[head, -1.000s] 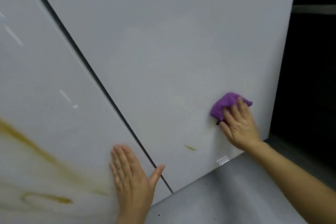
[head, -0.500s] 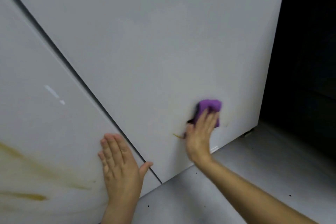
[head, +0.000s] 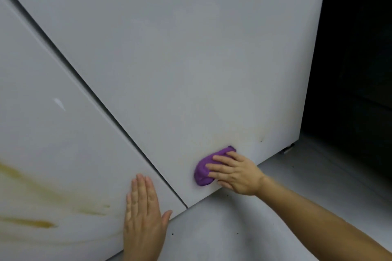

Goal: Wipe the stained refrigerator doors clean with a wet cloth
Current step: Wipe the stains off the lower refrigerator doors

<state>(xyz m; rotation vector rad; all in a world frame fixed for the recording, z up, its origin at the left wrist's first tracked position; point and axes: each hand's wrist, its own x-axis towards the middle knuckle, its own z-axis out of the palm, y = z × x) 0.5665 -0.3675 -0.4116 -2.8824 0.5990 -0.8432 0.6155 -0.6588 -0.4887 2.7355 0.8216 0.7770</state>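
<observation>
- Lower centre: purple cloth (head: 202,172), half hidden under right hand (head: 235,172), straight fingers pressing it against right door (head: 191,59) near bottom edge
- Bottom centre: left hand (head: 144,216) flat on left door (head: 53,144), fingers together, wrist cut off
- Lower left: yellow stains (head: 31,222), cropped by frame

Prob. a home kitchen: a tall white fridge is filling the view, its left door (head: 53,133) and right door (head: 191,48) meeting at a dark seam, yellow-brown smears (head: 31,222) running across the left one, w/ speckled grey floor (head: 233,229) showing below.
</observation>
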